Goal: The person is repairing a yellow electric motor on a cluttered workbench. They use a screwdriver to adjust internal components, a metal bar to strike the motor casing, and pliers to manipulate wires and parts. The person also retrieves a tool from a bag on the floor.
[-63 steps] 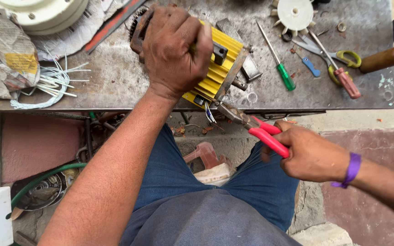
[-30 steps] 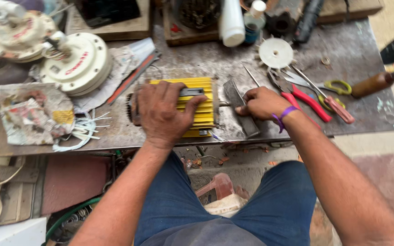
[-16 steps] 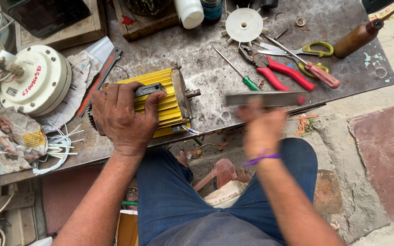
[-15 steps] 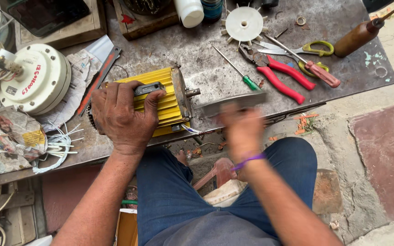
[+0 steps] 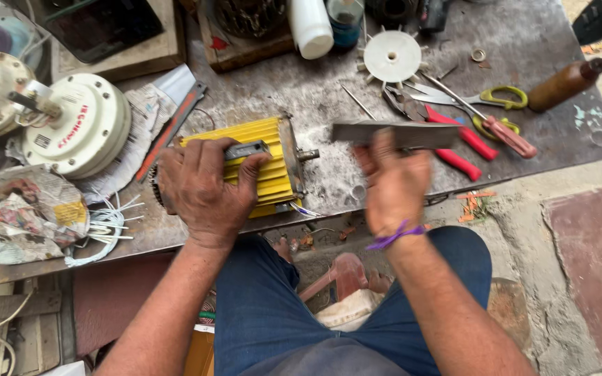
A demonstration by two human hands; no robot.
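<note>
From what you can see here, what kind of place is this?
Probably a small motor repair workshop. The left hand steadies a yellow finned motor on a worn metal bench; red pliers, a white fan impeller and a cream fan motor housing lie around.

Motor (image 5: 263,163) under my left hand (image 5: 203,184): ribbed metal, matt yellow paint. Flat bar (image 5: 398,134) in my right hand (image 5: 393,182): dull grey metal. Bench top (image 5: 301,90): rough, stained metal. Crumpled newspaper (image 5: 22,212) at left.
</note>
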